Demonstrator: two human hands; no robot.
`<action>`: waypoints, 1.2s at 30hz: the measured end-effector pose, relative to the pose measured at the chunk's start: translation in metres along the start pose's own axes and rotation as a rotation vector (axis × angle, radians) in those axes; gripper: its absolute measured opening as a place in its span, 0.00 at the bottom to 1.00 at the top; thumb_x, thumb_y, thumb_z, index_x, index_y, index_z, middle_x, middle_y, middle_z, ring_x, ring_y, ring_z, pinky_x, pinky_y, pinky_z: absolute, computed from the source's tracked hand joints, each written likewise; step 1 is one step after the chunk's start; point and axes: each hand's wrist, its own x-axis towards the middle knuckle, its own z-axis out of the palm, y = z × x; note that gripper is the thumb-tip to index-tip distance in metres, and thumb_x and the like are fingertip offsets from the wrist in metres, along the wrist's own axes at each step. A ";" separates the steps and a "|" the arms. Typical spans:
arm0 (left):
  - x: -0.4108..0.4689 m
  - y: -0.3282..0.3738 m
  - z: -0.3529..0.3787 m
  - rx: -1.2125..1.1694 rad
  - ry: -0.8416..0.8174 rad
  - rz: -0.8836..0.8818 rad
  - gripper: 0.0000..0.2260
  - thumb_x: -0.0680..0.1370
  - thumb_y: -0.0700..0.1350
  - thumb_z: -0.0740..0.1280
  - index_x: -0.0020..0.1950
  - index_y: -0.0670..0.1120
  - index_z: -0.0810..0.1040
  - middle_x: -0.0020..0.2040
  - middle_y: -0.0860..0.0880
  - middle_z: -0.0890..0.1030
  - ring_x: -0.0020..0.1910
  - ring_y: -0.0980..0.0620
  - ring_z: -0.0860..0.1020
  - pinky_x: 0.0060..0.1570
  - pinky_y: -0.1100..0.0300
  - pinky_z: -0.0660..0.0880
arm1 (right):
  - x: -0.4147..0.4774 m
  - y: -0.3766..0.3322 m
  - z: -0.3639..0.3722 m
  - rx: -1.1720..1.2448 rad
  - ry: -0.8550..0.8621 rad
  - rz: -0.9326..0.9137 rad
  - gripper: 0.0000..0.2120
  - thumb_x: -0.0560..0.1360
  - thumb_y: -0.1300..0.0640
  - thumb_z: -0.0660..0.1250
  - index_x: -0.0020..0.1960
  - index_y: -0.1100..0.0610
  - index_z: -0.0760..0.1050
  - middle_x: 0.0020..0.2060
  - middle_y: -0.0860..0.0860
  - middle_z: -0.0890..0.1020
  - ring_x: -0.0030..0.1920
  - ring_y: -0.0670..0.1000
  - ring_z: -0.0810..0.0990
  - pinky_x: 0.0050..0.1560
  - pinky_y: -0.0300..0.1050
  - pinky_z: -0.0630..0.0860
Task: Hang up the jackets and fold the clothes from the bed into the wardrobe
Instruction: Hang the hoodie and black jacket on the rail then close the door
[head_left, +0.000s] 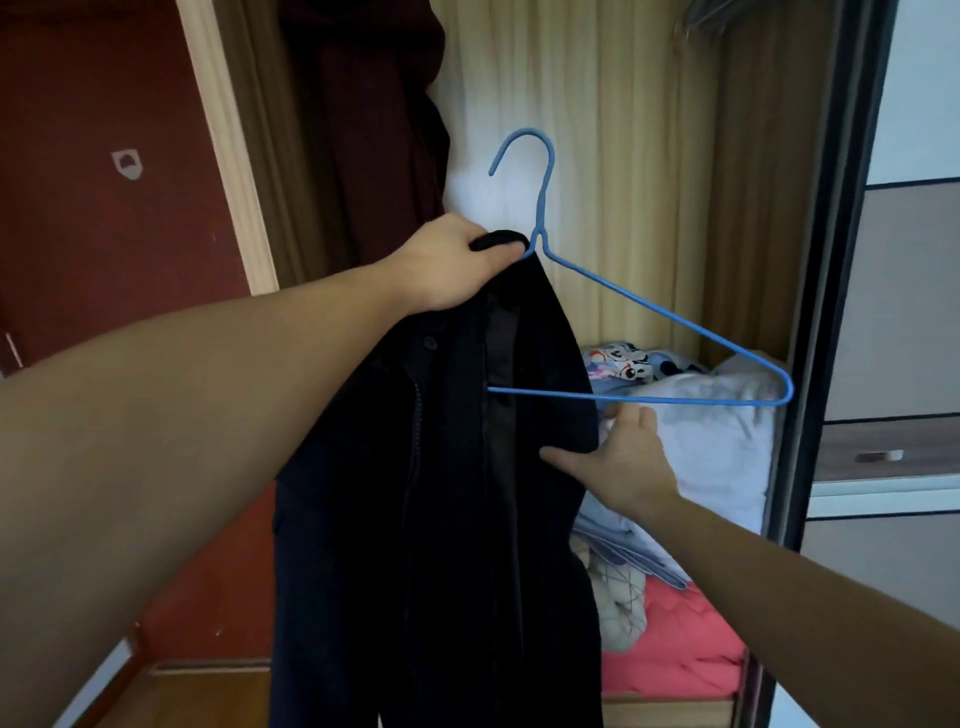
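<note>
A dark navy jacket (441, 493) hangs in front of the open wardrobe (748, 218). My left hand (457, 265) grips its collar together with the left shoulder of a blue wire hanger (670, 317). The hanger's left arm is inside the jacket; its right arm and hook stick out bare. My right hand (623, 457) pinches the jacket's right front edge just below the hanger's bottom bar, thumb on the cloth.
Inside the wardrobe lie stacked bedding: a white pillow (722, 447), a cartoon-print cloth (618, 364), folded sheets (628, 556) and a pink blanket (675, 654). A dark red garment (374, 130) hangs at the left. The sliding door frame (826, 312) stands to the right.
</note>
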 end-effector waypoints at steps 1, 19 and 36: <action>-0.002 -0.001 -0.003 -0.005 0.010 0.004 0.23 0.79 0.58 0.65 0.46 0.36 0.81 0.37 0.45 0.79 0.36 0.51 0.76 0.41 0.56 0.72 | 0.008 -0.004 0.005 0.121 -0.097 0.024 0.39 0.60 0.37 0.78 0.63 0.55 0.69 0.59 0.49 0.73 0.58 0.49 0.74 0.59 0.52 0.75; -0.075 -0.093 -0.078 0.243 0.066 -0.040 0.17 0.77 0.61 0.64 0.44 0.50 0.84 0.36 0.54 0.81 0.38 0.58 0.79 0.40 0.61 0.74 | 0.076 -0.090 -0.112 -0.314 0.210 -0.585 0.23 0.80 0.43 0.59 0.42 0.61 0.78 0.33 0.57 0.80 0.38 0.60 0.79 0.37 0.48 0.71; -0.038 -0.036 -0.034 0.259 0.272 -0.118 0.23 0.76 0.67 0.62 0.44 0.47 0.79 0.45 0.43 0.81 0.49 0.39 0.79 0.43 0.53 0.74 | 0.061 -0.159 -0.113 -0.034 0.152 -0.199 0.20 0.82 0.48 0.55 0.51 0.63 0.77 0.45 0.58 0.78 0.53 0.61 0.79 0.45 0.45 0.70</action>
